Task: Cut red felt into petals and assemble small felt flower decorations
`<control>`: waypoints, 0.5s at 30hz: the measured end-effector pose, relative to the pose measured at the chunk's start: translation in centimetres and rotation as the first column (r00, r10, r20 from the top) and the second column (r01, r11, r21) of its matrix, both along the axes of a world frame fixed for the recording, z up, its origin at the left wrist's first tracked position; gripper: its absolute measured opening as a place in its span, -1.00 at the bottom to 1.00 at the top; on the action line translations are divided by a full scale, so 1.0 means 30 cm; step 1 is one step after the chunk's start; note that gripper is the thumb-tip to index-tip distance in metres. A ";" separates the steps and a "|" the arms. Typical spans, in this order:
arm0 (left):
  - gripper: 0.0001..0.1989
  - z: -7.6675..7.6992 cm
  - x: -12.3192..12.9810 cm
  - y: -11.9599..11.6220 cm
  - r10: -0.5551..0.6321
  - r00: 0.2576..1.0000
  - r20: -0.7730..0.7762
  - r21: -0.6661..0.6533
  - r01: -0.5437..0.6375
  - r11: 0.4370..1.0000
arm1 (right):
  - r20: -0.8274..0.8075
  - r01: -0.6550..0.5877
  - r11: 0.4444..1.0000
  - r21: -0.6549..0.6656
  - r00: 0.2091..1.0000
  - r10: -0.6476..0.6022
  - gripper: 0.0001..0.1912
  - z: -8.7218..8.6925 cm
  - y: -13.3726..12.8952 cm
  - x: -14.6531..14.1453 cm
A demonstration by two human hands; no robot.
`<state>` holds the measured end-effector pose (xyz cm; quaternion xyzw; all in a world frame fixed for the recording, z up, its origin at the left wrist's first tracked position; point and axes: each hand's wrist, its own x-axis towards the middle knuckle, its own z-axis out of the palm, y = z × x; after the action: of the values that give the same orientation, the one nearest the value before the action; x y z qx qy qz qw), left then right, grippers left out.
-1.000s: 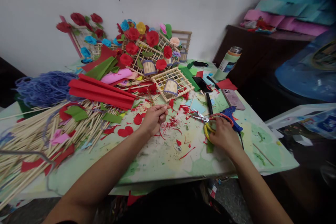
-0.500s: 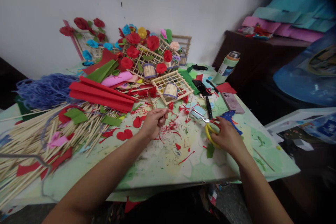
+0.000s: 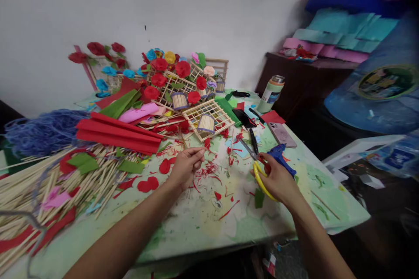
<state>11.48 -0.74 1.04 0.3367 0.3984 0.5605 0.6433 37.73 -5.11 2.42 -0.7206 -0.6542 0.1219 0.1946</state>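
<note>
Roughly nearest, a stretch of green-patterned tablecloth (image 3: 209,231) is seen, with a green scrap (image 3: 259,198) lying just below the scissors (image 3: 257,171). These are gripped by their yellow-and-red handles in the right hand (image 3: 278,181), fingers curled round, blades pointed away and leftward above the table. The left hand (image 3: 186,169) is held over the middle, thumb and fingertips pinched together (whether something thin is caught there cannot be told). Between the hands, red shreds (image 3: 209,169) are strewn; red petal-shaped pieces (image 3: 148,184) are laid left of the left hand. A blue glue gun (image 3: 282,158) is placed just beside the right hand, a black pen (image 3: 253,140) near the blades. Farther on, a phone (image 3: 282,134) is seen at right, a stick lattice (image 3: 225,117) at centre. Farthest, paper flowers (image 3: 182,69) are massed before the wall (image 3: 190,4).
</note>
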 end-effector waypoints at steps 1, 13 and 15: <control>-0.70 0.002 0.002 -0.003 0.001 1.000 0.003 0.000 -0.001 1.000 | -0.014 -0.034 0.999 -0.033 0.999 0.033 -0.34 0.005 -0.011 -0.021; -0.76 0.027 0.022 -0.027 -0.047 0.999 0.000 -0.043 0.047 0.998 | -0.233 -0.308 0.947 -0.089 0.931 0.281 -0.22 -0.011 -0.034 -0.209; -0.76 0.024 0.020 -0.026 -0.054 0.999 0.000 -0.047 0.054 0.997 | -0.266 -0.322 0.944 -0.078 0.919 0.292 -0.27 -0.017 -0.032 -0.216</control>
<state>12.08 -1.53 1.76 0.3324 0.4026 0.5332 0.6657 31.26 -6.08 1.92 -0.5981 -0.7209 0.2798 0.2105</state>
